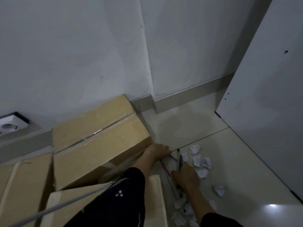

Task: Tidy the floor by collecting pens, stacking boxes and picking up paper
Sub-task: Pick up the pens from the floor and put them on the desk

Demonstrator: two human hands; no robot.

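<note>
Boxes (98, 145) left; floor (188, 125) ahead free.

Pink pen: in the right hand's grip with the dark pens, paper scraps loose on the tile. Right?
No. The head view shows the pink pen lying on the tile left of the right hand, outside its grip, which holds only the dark pens. The paper scraps are loose on the tile.

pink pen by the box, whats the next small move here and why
Probably pick up the pink pen with the left hand, which rests right beside it. It lies loose on the tile between both hands, while the right hand grips the dark pens. Paper scraps can wait.
</note>
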